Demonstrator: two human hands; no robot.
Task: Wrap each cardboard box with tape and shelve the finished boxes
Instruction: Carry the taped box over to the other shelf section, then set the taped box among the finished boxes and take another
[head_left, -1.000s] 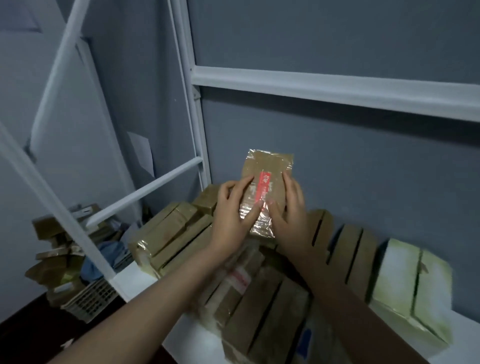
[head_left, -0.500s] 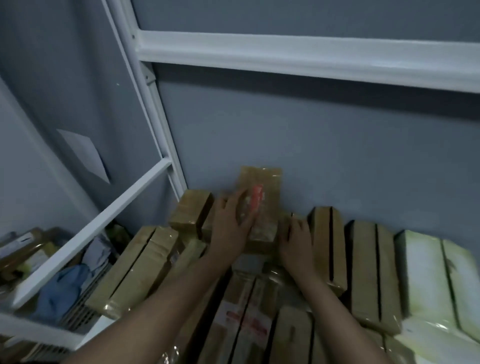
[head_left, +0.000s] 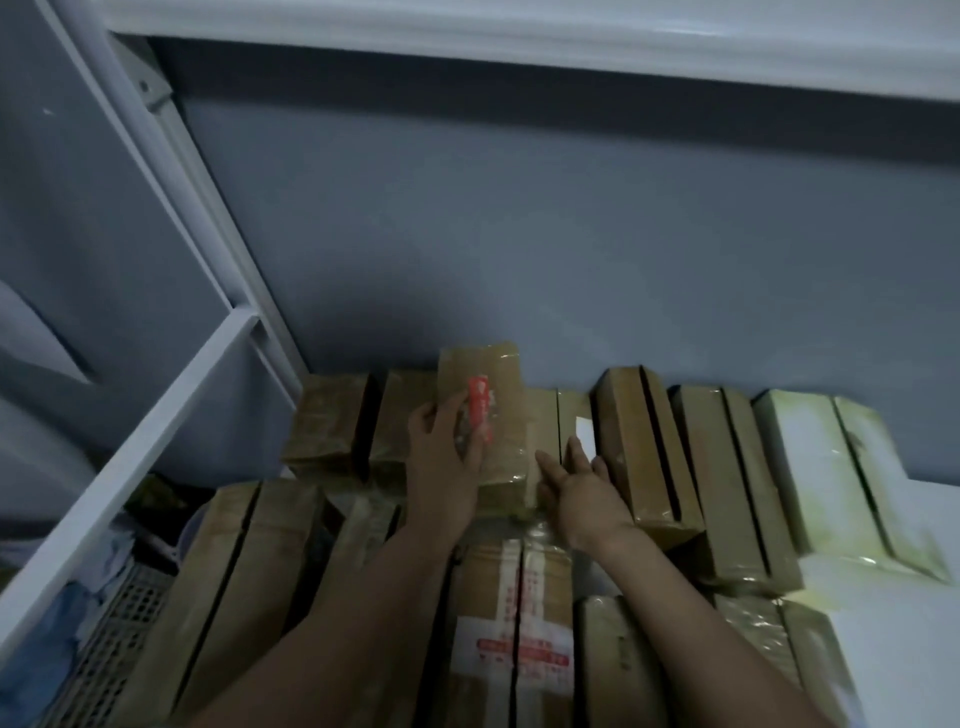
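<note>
A small cardboard box (head_left: 493, 384) wrapped in clear tape, with a red label on its front, stands upright among other boxes at the back of the white shelf (head_left: 930, 519), close to the grey wall. My left hand (head_left: 447, 457) holds its left side, thumb over the red label. My right hand (head_left: 582, 483) lies with straight fingers against the box's lower right side and the neighbouring box (head_left: 571, 421). Neither hand carries tape.
Several taped brown boxes (head_left: 649, 447) stand in a row along the wall, with pale wrapped ones (head_left: 826, 467) at the right. More boxes (head_left: 249, 582) lie in front, one with red-printed tape (head_left: 514, 649). White shelf rails (head_left: 156, 431) run at left, a basket (head_left: 119, 634) below.
The taped box has gone from held up in both hands down into the back row on the shelf. My right hand let go and now lies flat beside it.
</note>
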